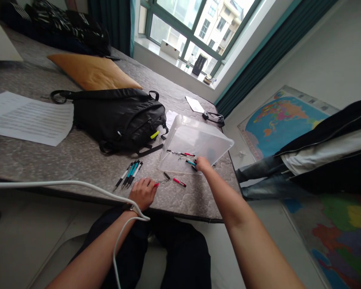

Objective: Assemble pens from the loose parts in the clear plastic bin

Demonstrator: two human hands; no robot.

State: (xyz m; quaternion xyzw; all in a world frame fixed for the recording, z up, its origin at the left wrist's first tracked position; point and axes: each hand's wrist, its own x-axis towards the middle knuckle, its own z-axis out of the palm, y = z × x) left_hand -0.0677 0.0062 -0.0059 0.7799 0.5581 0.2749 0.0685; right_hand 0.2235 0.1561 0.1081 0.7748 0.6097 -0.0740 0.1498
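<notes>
My left hand [143, 193] rests near the table's front edge, fingers curled, with a small red pen part [156, 184] at its fingertips. Beside it, to the left, several pens [131, 173] with teal, white and black barrels lie in a row. A clear plastic bin [198, 136] lies tipped on its side, opening towards me. My right hand [202, 164] reaches into its mouth, fingers closed and mostly hidden, against a teal pen part [191, 163]. More loose pen parts lie inside the bin. A red pen barrel [179, 182] and a dark pen part [167, 176] sit between my hands.
A black backpack [117, 116] lies left of the bin, with a brown envelope [96, 72] behind it. Printed sheets [30, 118] are at the left. A white cable [78, 184] crosses over my left wrist. A person [313, 156] stands at the right.
</notes>
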